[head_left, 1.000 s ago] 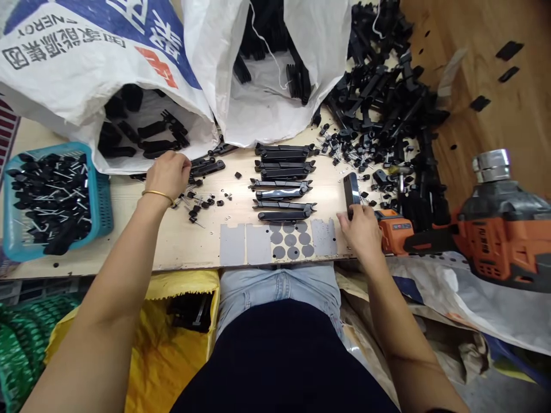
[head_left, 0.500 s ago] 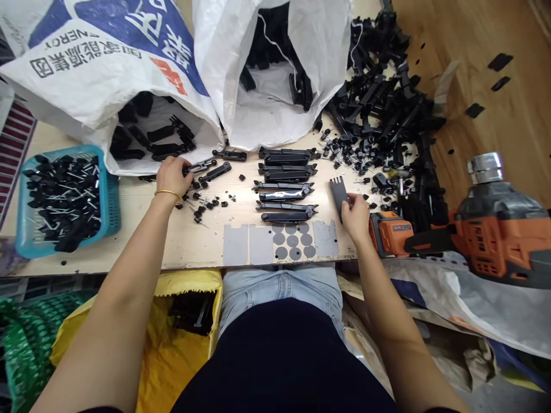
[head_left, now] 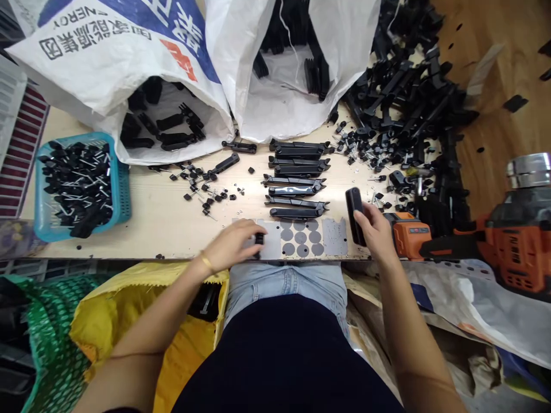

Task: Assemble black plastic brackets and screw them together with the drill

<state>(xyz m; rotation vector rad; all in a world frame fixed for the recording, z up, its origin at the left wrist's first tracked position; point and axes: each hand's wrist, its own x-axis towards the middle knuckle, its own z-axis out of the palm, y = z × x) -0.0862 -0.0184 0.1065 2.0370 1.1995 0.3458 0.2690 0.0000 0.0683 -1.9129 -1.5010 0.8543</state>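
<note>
My left hand [head_left: 230, 244] is closed on a small-looking black plastic part [head_left: 259, 238], seen end-on above the grey pads near the table's front edge; its full shape is hidden. In my right hand [head_left: 377, 230] is a long black plastic piece [head_left: 354, 211], tilted slightly, with its rounded end pointing away from me. Between the hands lies a column of paired black plastic arms [head_left: 297, 190] with forked ends. Grey rectangular pads [head_left: 335, 236] and grey round pads [head_left: 300, 237] are stuck along the front edge. Loose black knobs with metal screws [head_left: 210, 198] lie scattered left of the column.
A blue basket [head_left: 121, 195] of knob screws stands at left. Two white sacks [head_left: 258, 120] with black parts open toward me at the back. A heap of black parts [head_left: 400, 97] covers the back right. An orange power tool [head_left: 512, 241] lies at right.
My left hand has moved from the loose parts by the sack to the front edge, carrying a black part. The right hand's black piece has turned over, and its fork no longer shows.
</note>
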